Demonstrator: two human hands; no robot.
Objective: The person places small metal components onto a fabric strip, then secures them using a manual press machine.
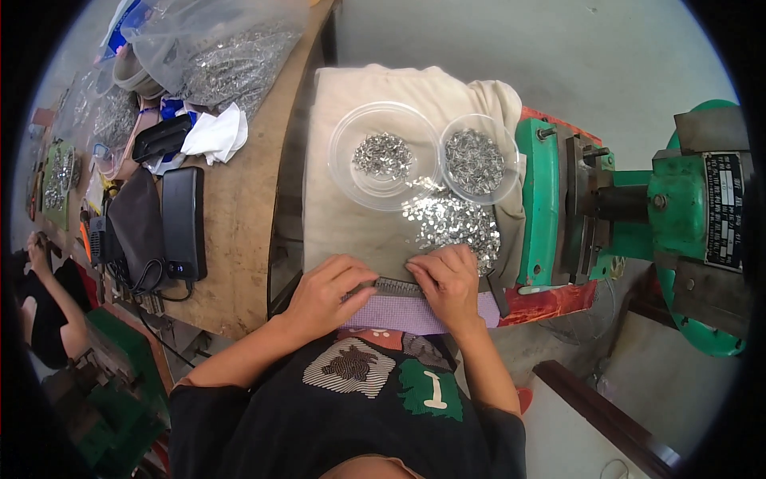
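A narrow, dark metal strip (399,287) with a row of small marks or slots lies crosswise at the near edge of the cloth-covered bench. My left hand (331,294) is closed at its left end, thumb and fingers curled about it. Over the right part of the strip, my right hand (448,286) has its fingers bent together; whatever is between the tips is too small to make out. Just beyond my right hand spreads a loose pile of small shiny metal pieces (455,227). Behind it stand a wide clear plastic tub (339,164) and a smaller clear tub (511,176), both holding small metal parts.
A green hand press (538,207) stands right of the beige cloth (343,88). A purple textured mat (415,313) lies at my front edge. On the left wooden table (239,207) are a black power bank (183,223), white tissue (217,134) and bagged parts. Another person's arm (60,291) shows far left.
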